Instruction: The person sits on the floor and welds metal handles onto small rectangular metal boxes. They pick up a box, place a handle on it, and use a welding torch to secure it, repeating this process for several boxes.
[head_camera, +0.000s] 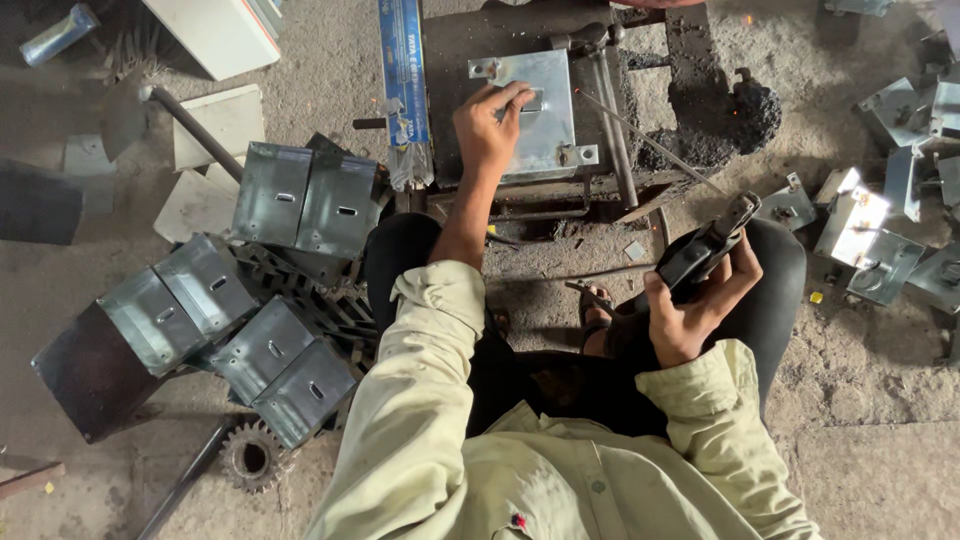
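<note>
Head view shows my left hand pressing flat on the galvanised metal box atop the dark work stand — I'd judge steady pressure matters — while my right hand, nearer my lap, grips the black electrode holder, its rod angled toward the box.

Dusty concrete floor, littered with sheet-metal parts.

Left of centre, stacked grey folded metal boxes with slotted faces, tilted against one another over a dark grating. Below them a rusty gear wheel flat on the floor, beside a dark rod. Top centre, low dark metal work stand bearing one grey box plate. Far right, scattered shiny metal brackets. Top left, pale flat boards.
</note>
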